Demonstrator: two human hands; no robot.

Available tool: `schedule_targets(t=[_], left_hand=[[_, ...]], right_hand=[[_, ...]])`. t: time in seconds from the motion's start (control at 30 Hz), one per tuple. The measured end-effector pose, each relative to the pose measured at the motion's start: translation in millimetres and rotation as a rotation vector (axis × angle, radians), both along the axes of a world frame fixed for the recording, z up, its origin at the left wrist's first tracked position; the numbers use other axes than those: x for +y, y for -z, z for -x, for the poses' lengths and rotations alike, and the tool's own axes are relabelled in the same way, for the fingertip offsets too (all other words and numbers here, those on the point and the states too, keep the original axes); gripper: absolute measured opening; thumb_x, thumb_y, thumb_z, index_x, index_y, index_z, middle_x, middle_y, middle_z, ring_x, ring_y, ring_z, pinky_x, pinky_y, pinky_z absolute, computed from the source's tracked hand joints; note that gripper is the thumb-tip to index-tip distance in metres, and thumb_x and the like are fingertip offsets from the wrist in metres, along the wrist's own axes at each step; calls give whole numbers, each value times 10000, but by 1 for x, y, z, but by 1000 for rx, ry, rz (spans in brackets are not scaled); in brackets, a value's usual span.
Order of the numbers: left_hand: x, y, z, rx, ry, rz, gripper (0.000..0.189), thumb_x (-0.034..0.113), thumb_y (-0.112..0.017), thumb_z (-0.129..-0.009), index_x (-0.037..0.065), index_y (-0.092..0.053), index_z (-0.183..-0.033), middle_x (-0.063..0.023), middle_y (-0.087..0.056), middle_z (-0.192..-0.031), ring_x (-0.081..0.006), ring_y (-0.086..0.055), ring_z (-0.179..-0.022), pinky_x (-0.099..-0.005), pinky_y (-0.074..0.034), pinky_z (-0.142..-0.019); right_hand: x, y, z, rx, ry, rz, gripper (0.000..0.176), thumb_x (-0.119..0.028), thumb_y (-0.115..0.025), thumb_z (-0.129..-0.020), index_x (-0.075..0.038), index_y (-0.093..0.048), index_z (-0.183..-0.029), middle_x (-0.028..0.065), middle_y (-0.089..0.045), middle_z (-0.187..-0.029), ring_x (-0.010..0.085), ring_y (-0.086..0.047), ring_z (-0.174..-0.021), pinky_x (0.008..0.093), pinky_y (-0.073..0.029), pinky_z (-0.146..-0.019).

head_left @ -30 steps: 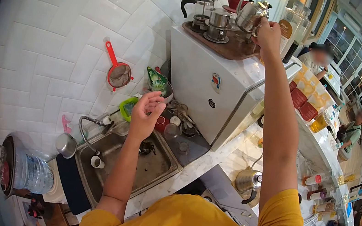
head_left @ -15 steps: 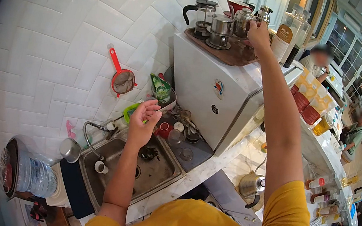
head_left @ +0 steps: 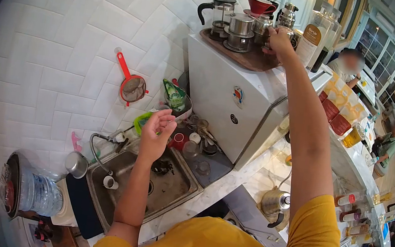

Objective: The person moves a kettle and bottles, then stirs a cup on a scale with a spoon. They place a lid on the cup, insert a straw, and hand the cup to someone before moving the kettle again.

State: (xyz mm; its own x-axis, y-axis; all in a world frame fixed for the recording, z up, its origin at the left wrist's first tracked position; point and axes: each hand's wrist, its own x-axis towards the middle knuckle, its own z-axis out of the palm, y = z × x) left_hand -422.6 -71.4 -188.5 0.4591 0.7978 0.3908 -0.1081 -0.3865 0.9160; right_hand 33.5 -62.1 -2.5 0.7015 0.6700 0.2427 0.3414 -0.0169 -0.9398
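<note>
My right hand (head_left: 280, 43) reaches over the brown tray (head_left: 251, 63) on the white fridge, its fingers curled round something metallic that they mostly hide. Left of it on the tray are a French press (head_left: 222, 15), a stacked metal drip filter (head_left: 241, 26) and a metal pot (head_left: 261, 27). A red dripper (head_left: 261, 6) and a steel shaker-like vessel (head_left: 287, 16) are behind. My left hand (head_left: 157, 133), empty with fingers loosely bent and apart, hovers above the sink (head_left: 178, 191).
Labelled clear bottles (head_left: 311, 41) are right of the tray. A red strainer (head_left: 133, 88) hangs on the tiled wall. A kettle (head_left: 275, 201) is on the lower right. Below the fridge's left side are utensils and glasses (head_left: 192, 149). Two people sit in the far right background.
My right hand has moved slightly down from the metal pot's top. The red dripper and the steel vessel behind show more fully. My left hand has barely moved.
</note>
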Motion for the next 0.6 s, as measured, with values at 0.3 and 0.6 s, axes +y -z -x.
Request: schedule_targets(t=[0.3, 0.6], left_hand=[[-7, -5, 2, 49, 25, 30, 454, 215, -708, -1007, -1, -571, -1382, -121, -681, -1225, -153, -655, -1077, -302, -500, -963], [-12, 0, 2, 19, 8, -4, 439, 197, -746, -973, 25, -605, -1351, -83, -710, -1174, -112, -666, -978, -255, -496, -819]], right_hand=[[2, 8, -5, 61, -34, 41, 333, -327, -571, -1074, -56, -529, -1263, 88, -595, -999, 232, -635, -848, 452, -653, -657], [-20, 4, -3, -505, 232, 149, 394, -330, -702, -958, -21, -663, -1200, 246, -743, -1073, 329, -736, -1032, 448, -592, -860]])
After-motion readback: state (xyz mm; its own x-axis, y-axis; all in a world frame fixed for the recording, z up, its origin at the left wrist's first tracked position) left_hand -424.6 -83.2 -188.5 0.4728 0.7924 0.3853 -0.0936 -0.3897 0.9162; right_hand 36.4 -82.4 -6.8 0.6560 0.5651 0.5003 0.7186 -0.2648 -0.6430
